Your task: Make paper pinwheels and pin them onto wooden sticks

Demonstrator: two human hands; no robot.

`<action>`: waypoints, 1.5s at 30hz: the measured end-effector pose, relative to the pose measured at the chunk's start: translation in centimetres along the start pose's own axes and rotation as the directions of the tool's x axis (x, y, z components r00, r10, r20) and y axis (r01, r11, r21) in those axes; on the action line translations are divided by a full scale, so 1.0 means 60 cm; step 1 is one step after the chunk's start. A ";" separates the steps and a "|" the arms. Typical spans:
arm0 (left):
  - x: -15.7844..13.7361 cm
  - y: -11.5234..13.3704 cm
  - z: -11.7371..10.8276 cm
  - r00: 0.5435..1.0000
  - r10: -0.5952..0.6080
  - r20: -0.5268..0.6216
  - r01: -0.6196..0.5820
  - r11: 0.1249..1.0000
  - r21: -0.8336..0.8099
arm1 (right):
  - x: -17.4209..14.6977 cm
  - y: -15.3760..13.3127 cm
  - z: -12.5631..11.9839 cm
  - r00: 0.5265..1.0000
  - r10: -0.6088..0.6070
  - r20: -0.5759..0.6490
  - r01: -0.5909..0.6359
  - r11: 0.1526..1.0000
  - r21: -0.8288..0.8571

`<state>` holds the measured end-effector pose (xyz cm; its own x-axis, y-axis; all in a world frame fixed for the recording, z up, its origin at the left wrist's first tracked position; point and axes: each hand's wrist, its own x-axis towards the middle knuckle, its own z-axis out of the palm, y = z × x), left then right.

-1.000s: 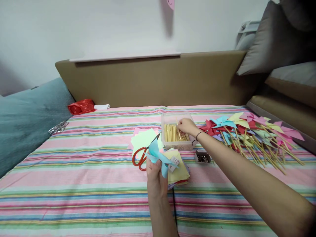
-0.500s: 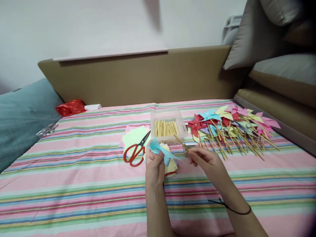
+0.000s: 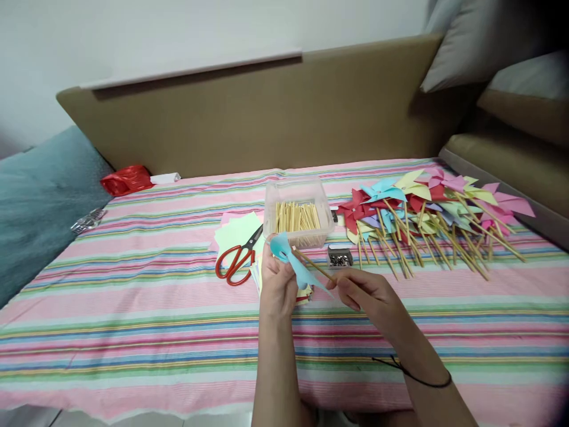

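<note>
My left hand (image 3: 276, 284) is closed on a light blue paper pinwheel (image 3: 299, 268), its blades bent and curling. My right hand (image 3: 362, 289) pinches the lower end of a thin wooden stick (image 3: 313, 265). The stick's far tip meets the back of the pinwheel; whether they are joined cannot be seen. Under my left hand lies a stack of coloured paper squares (image 3: 304, 295), partly covered. Just beyond stands a clear plastic box (image 3: 326, 228) of wooden sticks (image 3: 296, 216). A small open box of metal pins (image 3: 339, 258) sits beyond my right hand.
Red-handled scissors (image 3: 235, 264) rest on pale green and pink paper sheets (image 3: 235, 231) to the left. A heap of finished pinwheels (image 3: 418, 207) spreads at the right. A red plastic bag (image 3: 127, 180) and a clear packet (image 3: 89, 220) lie far left on the striped cloth (image 3: 155, 314).
My right hand has brought the stick's tip from beside the pinwheel onto its back. The view has tilted down, and the small pin box has come out from behind my hand.
</note>
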<state>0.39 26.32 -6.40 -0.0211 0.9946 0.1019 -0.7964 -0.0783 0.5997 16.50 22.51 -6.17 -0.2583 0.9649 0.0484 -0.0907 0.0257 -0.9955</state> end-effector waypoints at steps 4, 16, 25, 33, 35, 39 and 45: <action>0.002 -0.002 -0.001 0.999 0.008 0.033 -0.007 0.999 -0.044 | -0.004 0.000 -0.006 0.999 0.032 0.021 -0.032 0.999 0.012; -0.006 -0.011 0.005 0.998 -0.010 0.069 0.009 1.000 0.019 | -0.005 -0.001 -0.009 1.000 0.009 -0.001 -0.009 0.999 0.033; -0.006 -0.003 0.022 0.998 -0.007 0.069 0.010 0.999 -0.045 | -0.003 -0.002 -0.006 0.999 -0.045 0.016 0.046 0.998 -0.032; -0.009 0.000 0.024 0.999 -0.001 0.049 0.006 0.994 -0.111 | -0.002 -0.004 0.002 0.999 -0.009 0.049 0.006 0.998 0.056; -0.010 0.000 0.024 0.999 0.004 0.035 0.000 0.992 -0.125 | -0.002 -0.003 0.003 0.999 -0.003 0.049 -0.001 0.998 0.063; -0.009 0.000 0.022 1.000 0.003 0.021 0.000 0.993 -0.118 | -0.002 -0.004 0.004 0.999 -0.006 0.036 0.004 0.999 0.042; -0.008 0.001 0.021 1.000 0.000 0.008 0.001 0.997 -0.073 | -0.003 -0.008 0.004 0.999 -0.044 -0.015 0.043 0.998 -0.052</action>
<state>1.15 25.75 -5.42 -0.0156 0.9940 0.1082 -0.8385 -0.0720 0.5401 16.33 22.28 -5.69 -0.2395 0.9666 0.0909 -0.0512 0.0809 -0.9954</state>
